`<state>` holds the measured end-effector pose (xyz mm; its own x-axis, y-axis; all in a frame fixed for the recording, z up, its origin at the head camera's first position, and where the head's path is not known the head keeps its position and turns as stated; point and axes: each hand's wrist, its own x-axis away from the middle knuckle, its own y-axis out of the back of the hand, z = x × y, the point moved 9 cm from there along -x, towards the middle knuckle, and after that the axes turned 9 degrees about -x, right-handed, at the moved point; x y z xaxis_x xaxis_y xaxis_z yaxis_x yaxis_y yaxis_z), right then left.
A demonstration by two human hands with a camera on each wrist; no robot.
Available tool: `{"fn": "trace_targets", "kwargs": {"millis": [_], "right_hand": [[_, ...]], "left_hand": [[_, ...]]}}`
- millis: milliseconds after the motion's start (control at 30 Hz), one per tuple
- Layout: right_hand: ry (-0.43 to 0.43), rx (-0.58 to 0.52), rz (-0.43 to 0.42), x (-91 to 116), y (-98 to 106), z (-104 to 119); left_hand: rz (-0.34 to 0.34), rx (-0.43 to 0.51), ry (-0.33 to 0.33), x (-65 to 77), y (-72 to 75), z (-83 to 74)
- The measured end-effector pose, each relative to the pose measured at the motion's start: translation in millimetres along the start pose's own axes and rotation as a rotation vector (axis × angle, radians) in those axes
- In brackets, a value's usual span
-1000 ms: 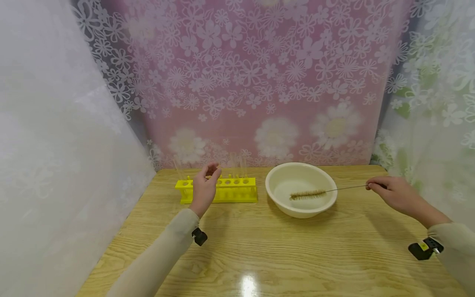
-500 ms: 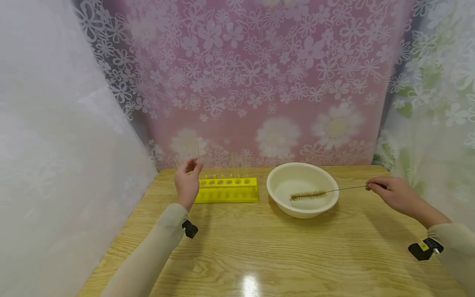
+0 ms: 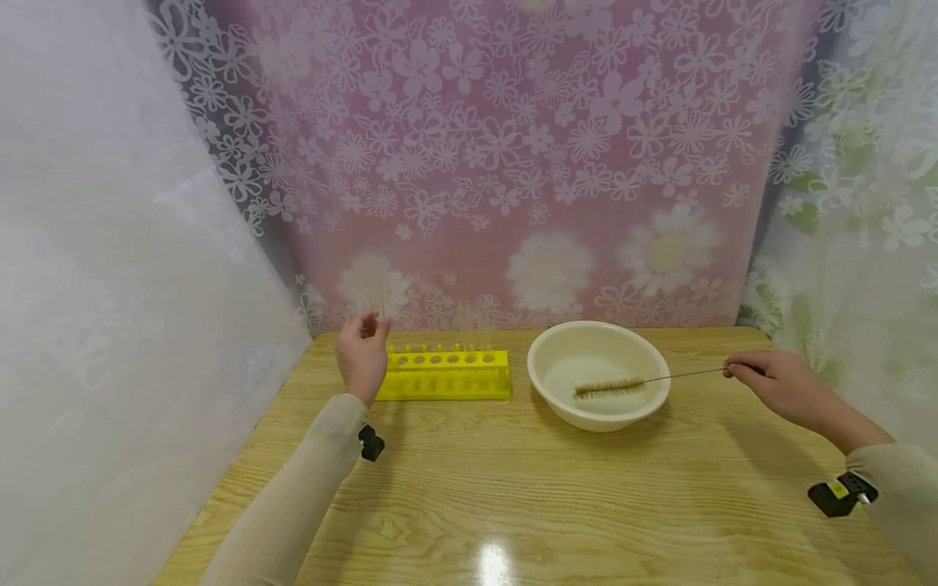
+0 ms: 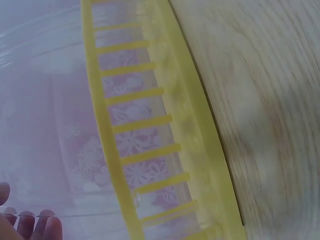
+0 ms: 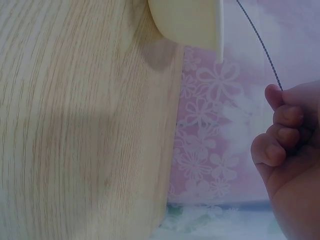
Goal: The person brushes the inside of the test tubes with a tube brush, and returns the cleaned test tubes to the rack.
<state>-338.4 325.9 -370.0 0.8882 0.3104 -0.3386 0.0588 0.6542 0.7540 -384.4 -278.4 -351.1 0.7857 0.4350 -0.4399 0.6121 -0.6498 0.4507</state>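
Note:
My left hand (image 3: 361, 358) is at the left end of a yellow test tube rack (image 3: 447, 387), in front of its end holes. Its fingers and thumb pinch a clear test tube (image 3: 377, 299), which is faint against the backdrop. In the left wrist view, fingertips (image 4: 40, 225) curl by the tube's faint outline, beside the rack (image 4: 210, 150). Out to the right, my right hand (image 3: 787, 387) grips the twisted wire handle of a test tube brush (image 3: 610, 387). The brush's tan bristles lie over the inside of a cream basin (image 3: 538, 362). Curled fingers (image 5: 287, 135) hold the wire (image 5: 260, 40) in the right wrist view.
Two clear test tubes (image 3: 484, 325) stand upright at the right end of the rack. The basin is just right of the rack on a wood-grain table (image 3: 513, 488). A flowered pink curtain (image 3: 498, 163) hangs behind, with pale sheets on both sides.
My left hand has moved left from the middle of the rack to its left end, and a clear tube now shows above its fingers. The right hand and brush have stayed in place.

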Motion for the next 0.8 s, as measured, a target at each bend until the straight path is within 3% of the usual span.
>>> {"fn": "trace_targets", "kwargs": {"millis": [200, 400, 600, 800], "right_hand": [[-0.008, 0.007, 0.01, -1, -3, -1], [-0.01, 0.005, 0.011, -3, -5, -5], [0.003, -0.018, 0.015, -4, -8, -6], [0.012, -0.011, 0.007, -5, -9, -5]], "left_hand": [[-0.008, -0.188, 0.011, 0.2, 2.0, 5.6], [0.025, -0.335, -0.022, 0.6, -3.0, 10.0], [0.098, -0.425, -0.043, 2.0, -12.0, 16.3], [0.123, -0.484, -0.063, 3.4, -18.2, 21.4]]}}
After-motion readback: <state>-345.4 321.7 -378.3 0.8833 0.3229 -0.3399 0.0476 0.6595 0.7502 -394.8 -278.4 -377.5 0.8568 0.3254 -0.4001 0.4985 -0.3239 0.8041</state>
